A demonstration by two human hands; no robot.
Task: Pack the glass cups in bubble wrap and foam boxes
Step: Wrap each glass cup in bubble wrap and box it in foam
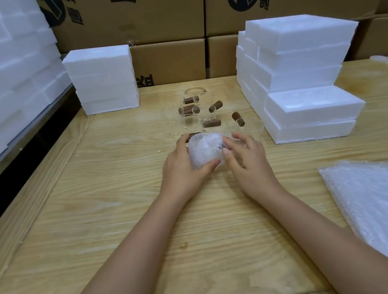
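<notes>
A glass cup wrapped in bubble wrap (pixel 205 150) stands on the wooden table (pixel 123 215) at the centre. My left hand (pixel 183 169) grips its left side, thumb curled across the front. My right hand (pixel 246 157) touches its right side with the fingers spread and only slightly bent. Just behind, several bare glass cups (pixel 186 123) with brown wooden handles (pixel 188 110) stand in a cluster. An open foam box (pixel 311 106) sits at the right, atop a low stack. A pile of bubble wrap sheets (pixel 383 202) lies at the near right.
Stacks of white foam boxes stand at the back left (pixel 103 79) and right (pixel 297 48). More foam is piled along the left wall (pixel 6 78). Brown cardboard cartons (pixel 163 12) line the back. A dark gap runs along the table's left edge.
</notes>
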